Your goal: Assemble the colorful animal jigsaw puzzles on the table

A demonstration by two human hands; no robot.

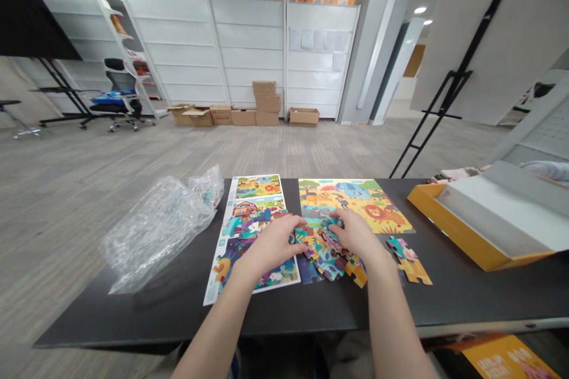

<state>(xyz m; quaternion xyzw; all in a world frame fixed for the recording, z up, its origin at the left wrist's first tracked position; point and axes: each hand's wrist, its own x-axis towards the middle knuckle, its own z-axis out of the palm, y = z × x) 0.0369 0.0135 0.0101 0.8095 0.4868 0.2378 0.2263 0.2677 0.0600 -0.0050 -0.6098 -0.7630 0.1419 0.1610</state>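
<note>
Left hand (271,243) and right hand (351,231) half-curled, fingertips on jigsaw pieces (328,257), heaped mid-surface (155,314) below assembled puzzle (355,204); left hand over printed picture sheet (253,201); plastic bag (155,234) left; yellow box (462,237) right.

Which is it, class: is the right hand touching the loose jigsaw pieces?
Touching: the head view shows the right hand resting on the loose jigsaw pieces, its fingers lying over the pile.

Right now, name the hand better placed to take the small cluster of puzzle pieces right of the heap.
Probably the right hand: it sits on the heap of jigsaw pieces, on the side nearer the small cluster of puzzle pieces. The left hand lies farther off, over the printed sheet.
</note>
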